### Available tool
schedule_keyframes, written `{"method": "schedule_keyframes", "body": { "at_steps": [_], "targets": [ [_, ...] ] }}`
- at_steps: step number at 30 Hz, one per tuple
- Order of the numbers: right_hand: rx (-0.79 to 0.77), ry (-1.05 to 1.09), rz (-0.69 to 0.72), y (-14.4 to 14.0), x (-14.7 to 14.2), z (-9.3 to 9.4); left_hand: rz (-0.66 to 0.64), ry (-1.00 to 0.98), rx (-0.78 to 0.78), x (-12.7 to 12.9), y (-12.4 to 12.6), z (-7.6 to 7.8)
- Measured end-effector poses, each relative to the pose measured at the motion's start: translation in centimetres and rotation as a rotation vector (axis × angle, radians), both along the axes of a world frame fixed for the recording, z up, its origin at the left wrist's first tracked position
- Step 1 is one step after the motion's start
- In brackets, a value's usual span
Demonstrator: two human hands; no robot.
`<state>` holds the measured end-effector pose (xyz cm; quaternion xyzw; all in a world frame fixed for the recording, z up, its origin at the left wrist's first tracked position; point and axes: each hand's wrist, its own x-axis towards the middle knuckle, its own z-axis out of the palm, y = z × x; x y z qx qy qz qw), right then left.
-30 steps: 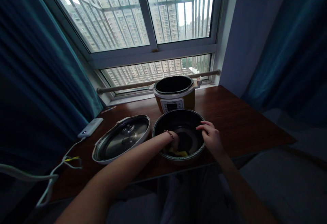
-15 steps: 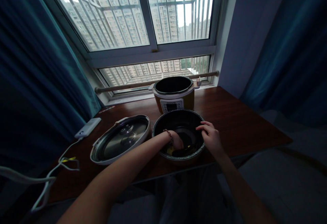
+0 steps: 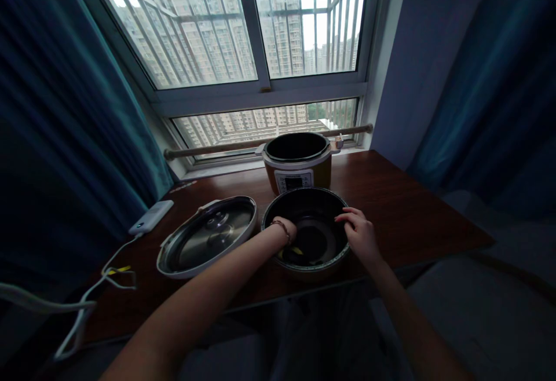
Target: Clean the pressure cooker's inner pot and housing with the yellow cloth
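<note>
Down at the near edge of the wooden table (image 3: 412, 207) sits a dark inner pot (image 3: 306, 204), round and open, just in front of the cooker base (image 3: 297, 164) it is separate from. The left hand (image 3: 286, 231) reaches down inside the pot on its left side, wrist bent over the rim and wearing a thin bracelet; its fingers are hidden by the wrist and the pot's shadow, so whether they are curled or spread cannot be told, though a small yellow thing (image 3: 296, 251) shows right below them on the pot's floor. The right hand (image 3: 361, 235) rests on the pot's right rim, fingers close together and hooked over the edge, thumb outside. Just left of the pot, touching or nearly so, lies a metal lid (image 3: 208, 236), tilted slightly. Farther left are a white power bank (image 3: 150, 217) and its white cable (image 3: 87, 300). Behind everything stand the window (image 3: 260, 33) and teal curtains (image 3: 52, 109).
</note>
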<state>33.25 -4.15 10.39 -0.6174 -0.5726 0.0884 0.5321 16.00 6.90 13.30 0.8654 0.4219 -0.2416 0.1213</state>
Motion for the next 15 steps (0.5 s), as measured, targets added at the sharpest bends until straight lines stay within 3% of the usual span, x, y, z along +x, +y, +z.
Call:
{"method": "schedule_keyframes", "body": {
  "at_steps": [5,9,11,15],
  "targets": [
    [0.042,-0.155,0.001,0.0,0.2,0.3,-0.063,0.029,0.041,-3.7,-1.9,4.5],
    [0.042,-0.267,0.048,0.0,-1.0,1.9,-0.18,-0.169,-0.019,-6.9,-4.0,6.8],
    [-0.022,-0.228,0.18,0.0,-2.4,3.0,-0.226,-0.304,-0.027,-7.9,-4.9,7.2],
    [-0.238,-0.036,0.618,0.2,-6.2,4.7,-0.254,-0.531,0.005,-8.5,-6.1,7.9]
  ]
}}
